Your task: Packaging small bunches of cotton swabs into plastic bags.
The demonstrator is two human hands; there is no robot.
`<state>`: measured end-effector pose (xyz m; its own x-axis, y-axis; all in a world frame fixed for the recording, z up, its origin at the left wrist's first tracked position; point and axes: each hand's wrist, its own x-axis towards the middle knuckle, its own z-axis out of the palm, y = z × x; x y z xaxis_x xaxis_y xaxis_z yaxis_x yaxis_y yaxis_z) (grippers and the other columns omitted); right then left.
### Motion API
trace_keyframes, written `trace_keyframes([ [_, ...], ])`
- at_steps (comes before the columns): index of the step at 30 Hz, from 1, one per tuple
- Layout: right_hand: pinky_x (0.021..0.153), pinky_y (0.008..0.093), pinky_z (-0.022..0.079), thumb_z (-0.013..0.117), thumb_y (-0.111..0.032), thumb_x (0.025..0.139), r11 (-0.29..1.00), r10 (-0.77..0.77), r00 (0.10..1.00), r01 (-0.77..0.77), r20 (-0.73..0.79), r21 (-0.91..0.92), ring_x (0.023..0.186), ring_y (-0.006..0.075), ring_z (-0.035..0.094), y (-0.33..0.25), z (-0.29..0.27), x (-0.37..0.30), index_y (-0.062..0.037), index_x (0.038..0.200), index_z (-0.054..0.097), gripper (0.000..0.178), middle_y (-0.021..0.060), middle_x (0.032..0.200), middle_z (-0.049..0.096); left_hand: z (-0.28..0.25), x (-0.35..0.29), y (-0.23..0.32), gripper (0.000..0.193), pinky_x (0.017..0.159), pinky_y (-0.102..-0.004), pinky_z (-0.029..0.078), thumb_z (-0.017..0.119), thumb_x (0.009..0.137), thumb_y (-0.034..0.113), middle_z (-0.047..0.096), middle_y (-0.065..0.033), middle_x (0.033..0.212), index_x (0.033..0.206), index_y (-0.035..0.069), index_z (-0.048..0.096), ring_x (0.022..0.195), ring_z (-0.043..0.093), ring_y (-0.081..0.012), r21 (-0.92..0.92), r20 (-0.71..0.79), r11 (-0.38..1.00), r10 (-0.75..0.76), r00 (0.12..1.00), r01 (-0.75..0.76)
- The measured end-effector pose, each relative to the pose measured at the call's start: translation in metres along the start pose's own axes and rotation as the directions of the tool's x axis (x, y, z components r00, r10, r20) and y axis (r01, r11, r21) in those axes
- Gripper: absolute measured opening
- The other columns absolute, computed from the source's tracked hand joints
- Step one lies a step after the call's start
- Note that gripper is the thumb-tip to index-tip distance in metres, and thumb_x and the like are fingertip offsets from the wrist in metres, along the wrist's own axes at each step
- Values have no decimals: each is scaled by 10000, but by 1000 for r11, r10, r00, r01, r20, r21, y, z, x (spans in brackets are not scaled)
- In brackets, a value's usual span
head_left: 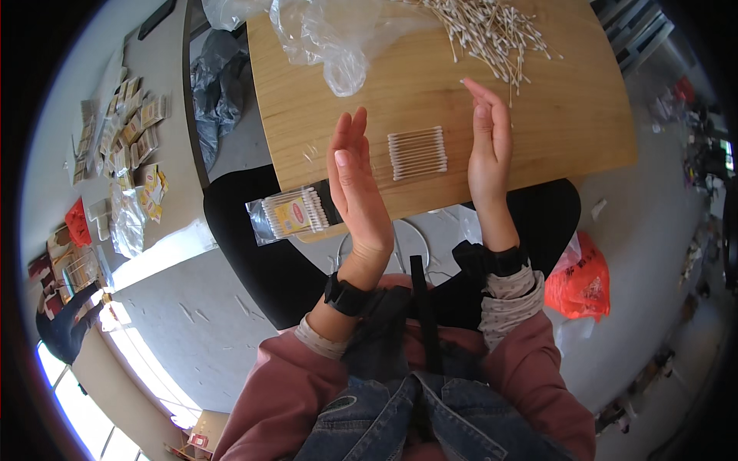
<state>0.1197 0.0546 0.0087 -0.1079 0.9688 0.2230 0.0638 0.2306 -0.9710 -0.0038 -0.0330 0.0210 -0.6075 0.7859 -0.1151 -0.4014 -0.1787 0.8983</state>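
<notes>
My left hand (357,192) and my right hand (490,154) are raised over the near part of the wooden table, palms facing each other. Both have their fingers stretched out and hold nothing. Between them, a flat row of cotton swabs (417,153) lies side by side on the tabletop, touched by neither hand. A clear packet of cotton swabs (294,212) with a yellow label rests at the table's near left edge, beside my left wrist. Beyond my right fingertips spreads a loose heap of cotton swabs (496,34).
A crumpled clear plastic bag (338,46) lies at the table's far left. On a grey surface to the left are many packed swab packets (134,127). A red plastic bag (578,280) sits on the floor at right. Another person (65,326) is partly visible at far left.
</notes>
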Motion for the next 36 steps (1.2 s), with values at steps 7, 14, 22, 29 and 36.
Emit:
trace_keyframes([
  [7,1143,506,254,487,-200,991,616,-226,934,358,278,-702,1351,373,391,14,38,-6,2,1309,484,378,197,1380,490,-11,-2,-6,572,1177,-358,196,285,1049,433,408,-174,1480,1442,25,359,1415,325,-235,-17,17,1000,6,1000,-6],
  [14,1153,478,264,508,-180,964,471,-212,873,486,440,-737,1384,326,374,17,53,-6,15,1369,447,454,173,1428,467,-17,-10,-5,572,1180,-368,186,289,1049,421,386,-192,1489,1450,16,344,1418,319,-250,-48,24,999,19,1000,-18],
  [22,1144,456,299,480,-101,925,556,-154,855,490,496,-672,1393,313,373,5,90,-46,-1,1386,444,473,176,1441,459,-37,-24,-8,582,1177,-408,204,301,1052,394,353,-236,1493,1458,-24,303,1415,311,-309,12,39,992,125,991,-125],
  [29,1147,453,298,460,-112,923,521,-153,851,501,503,-691,1395,297,374,4,90,-45,-7,1371,466,460,160,1451,452,-37,-20,-3,611,1177,-403,205,298,1046,428,344,-230,1501,1458,-23,303,1416,308,-302,-49,33,996,78,996,-77],
  [36,1146,461,294,459,-111,920,510,-148,860,490,488,-707,1398,320,362,4,94,-46,-9,1373,460,464,170,1459,438,-37,-14,2,607,1184,-394,190,292,1049,427,340,-216,1509,1461,-18,304,1431,289,-292,-72,75,995,74,994,-69],
])
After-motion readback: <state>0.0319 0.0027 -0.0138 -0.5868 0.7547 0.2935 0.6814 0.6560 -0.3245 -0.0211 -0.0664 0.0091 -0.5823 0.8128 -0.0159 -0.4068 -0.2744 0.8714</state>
